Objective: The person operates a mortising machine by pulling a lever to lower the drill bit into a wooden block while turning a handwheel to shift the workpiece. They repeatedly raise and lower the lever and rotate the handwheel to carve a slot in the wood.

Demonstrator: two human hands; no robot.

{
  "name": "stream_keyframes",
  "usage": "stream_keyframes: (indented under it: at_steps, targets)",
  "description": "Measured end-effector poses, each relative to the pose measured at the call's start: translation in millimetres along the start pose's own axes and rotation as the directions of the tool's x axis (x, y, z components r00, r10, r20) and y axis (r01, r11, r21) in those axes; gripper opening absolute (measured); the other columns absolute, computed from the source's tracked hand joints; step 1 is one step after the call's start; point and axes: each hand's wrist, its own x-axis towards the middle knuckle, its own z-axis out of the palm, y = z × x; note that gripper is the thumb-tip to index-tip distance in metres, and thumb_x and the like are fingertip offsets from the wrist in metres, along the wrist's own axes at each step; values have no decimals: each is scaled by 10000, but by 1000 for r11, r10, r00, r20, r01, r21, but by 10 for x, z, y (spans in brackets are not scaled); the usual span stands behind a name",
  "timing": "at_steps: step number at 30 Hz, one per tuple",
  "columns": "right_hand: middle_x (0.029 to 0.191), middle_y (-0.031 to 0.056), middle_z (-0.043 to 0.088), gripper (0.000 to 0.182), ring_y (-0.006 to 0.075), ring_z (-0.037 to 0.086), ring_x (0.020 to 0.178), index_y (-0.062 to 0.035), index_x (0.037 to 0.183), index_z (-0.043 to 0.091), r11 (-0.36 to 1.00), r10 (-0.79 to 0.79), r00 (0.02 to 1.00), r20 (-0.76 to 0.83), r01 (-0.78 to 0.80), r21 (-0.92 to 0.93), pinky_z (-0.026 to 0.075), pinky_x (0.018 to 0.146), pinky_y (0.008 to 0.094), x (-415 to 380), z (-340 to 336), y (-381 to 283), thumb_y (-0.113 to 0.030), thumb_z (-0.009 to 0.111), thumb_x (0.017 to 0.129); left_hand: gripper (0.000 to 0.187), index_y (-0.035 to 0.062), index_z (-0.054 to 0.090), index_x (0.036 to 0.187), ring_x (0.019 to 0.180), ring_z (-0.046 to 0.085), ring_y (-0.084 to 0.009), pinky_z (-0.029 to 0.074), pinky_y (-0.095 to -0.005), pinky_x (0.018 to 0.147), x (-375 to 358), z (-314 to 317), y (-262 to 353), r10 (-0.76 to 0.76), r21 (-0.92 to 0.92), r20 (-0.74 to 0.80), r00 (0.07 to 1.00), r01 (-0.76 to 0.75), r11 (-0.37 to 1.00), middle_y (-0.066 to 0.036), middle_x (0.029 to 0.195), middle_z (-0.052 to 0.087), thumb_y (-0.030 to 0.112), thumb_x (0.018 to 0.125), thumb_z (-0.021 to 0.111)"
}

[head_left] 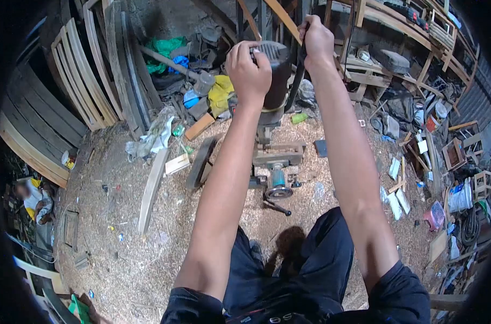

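A floor-standing machine with a dark upright motor [273,54], ribbed on top, stands in front of me. My left hand [249,70] lies over the motor's upper left edge, its fingers curled onto it. To the right, my right hand [316,40] is closed in a fist around the upper end of a dark lever [296,81] that runs down beside the motor. Below the motor sits a wooden block [280,153] on the machine's bed. A teal part [278,177], a round handwheel [279,192] and a crank handle [278,208] project toward my legs. The tool end is largely hidden.
Wood shavings cover the floor [115,216]. A curved board [153,191] lies left of the machine, and long curved planks [83,70] lean at the left wall. Wood scraps and a yellow bag [221,94] lie behind. A person [35,202] sits at far left.
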Motion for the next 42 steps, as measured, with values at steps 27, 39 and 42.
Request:
stream_keyframes:
  at_steps: [27, 39, 42]
  targets:
    - [796, 74, 434, 246, 169, 380, 765, -26, 777, 436, 962, -205, 974, 99, 182, 204, 320, 739, 317, -1715, -851, 216, -217, 447, 933, 475, -29, 462, 1307, 1280, 425, -403, 319, -464, 1079, -257, -224, -168, 0, -66, 169, 986, 11, 998, -262, 1348, 454, 296, 963, 501]
    - [808, 98, 502, 238, 192, 457, 818, -22, 733, 450, 940, -328, 943, 57, 319, 123, 374, 822, 333, -2361, -1160, 478, -197, 437, 894, 289, 2, 556, 1197, 1126, 555, -243, 415, -368, 985, -1846, -1275, -8, -670, -140, 331, 664, 737, 661, -144, 1158, 604, 216, 1016, 486]
    - [832, 124, 566, 268, 240, 529, 903, -20, 728, 472, 930, -365, 928, 74, 361, 61, 406, 904, 397, -2509, -1255, 570, -225, 429, 895, 257, 17, 587, 1143, 1062, 578, -202, 445, -343, 934, -2282, -1412, -22, -727, -132, 415, 546, 827, 546, -126, 1104, 632, 221, 1016, 495]
